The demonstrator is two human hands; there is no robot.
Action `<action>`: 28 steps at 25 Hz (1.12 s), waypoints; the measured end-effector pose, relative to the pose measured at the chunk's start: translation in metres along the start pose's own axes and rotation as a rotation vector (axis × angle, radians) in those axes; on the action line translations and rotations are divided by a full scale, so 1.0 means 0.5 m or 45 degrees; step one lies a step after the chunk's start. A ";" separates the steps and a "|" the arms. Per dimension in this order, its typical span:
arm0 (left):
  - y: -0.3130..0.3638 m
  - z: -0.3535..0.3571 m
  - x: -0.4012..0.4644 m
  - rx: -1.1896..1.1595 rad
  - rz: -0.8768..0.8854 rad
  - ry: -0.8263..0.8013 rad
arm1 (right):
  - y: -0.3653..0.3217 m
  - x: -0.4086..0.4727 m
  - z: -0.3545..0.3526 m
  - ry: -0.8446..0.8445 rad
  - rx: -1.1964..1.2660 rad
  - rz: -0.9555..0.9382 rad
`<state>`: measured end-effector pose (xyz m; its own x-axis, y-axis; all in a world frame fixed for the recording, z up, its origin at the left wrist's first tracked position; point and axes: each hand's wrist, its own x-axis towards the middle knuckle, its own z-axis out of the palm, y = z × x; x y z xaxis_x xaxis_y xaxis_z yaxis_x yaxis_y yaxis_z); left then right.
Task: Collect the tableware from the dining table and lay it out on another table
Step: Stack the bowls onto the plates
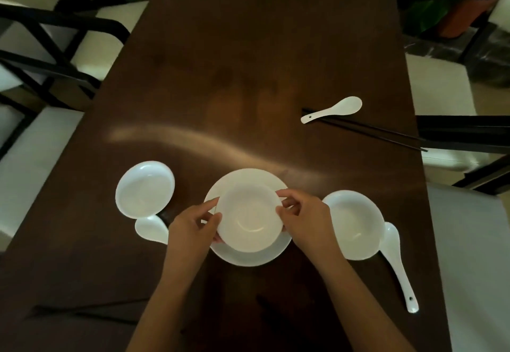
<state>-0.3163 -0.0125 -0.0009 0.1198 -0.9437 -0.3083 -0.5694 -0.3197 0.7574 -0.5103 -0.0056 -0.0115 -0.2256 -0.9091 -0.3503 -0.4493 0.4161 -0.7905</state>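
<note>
A long dark wooden table [248, 61] fills the view, with pale-cushioned chairs [41, 34] along both sides and potted plants [441, 12] at the far corners. Near the 6 o'clock end, both hands hold a white bowl [249, 216] over a white plate [237, 255]; whether it rests on the plate or is just lifted I cannot tell. The left hand [193, 230] has curled fingers and thumb pinching the rim at 9 o'clock, and the right hand [306, 219] grips the rim at 3 o'clock in the same way.

Judging by the spread, collection has barely begun. A second bowl [354, 224] sits at 3 o'clock of the plate with a spoon [397, 266] touching its right side. A small dish [145, 188] lies at 9 o'clock, another spoon [150, 229] just below it. A third spoon [332, 110] and black chopsticks [367, 130] lie at 1 o'clock, well apart. More dark chopsticks [82, 310] seem to lie at 7 o'clock, dimly seen. Nothing has reached another table.
</note>
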 end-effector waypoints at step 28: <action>-0.036 0.008 -0.004 -0.364 -0.034 -0.181 | 0.136 -0.128 -0.130 0.566 0.481 0.633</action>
<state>-0.3093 -0.0046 -0.0162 0.0050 -0.9199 -0.3922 -0.3136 -0.3739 0.8728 -0.5826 0.0825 -0.0101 -0.6864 -0.4894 -0.5380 0.1043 0.6658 -0.7388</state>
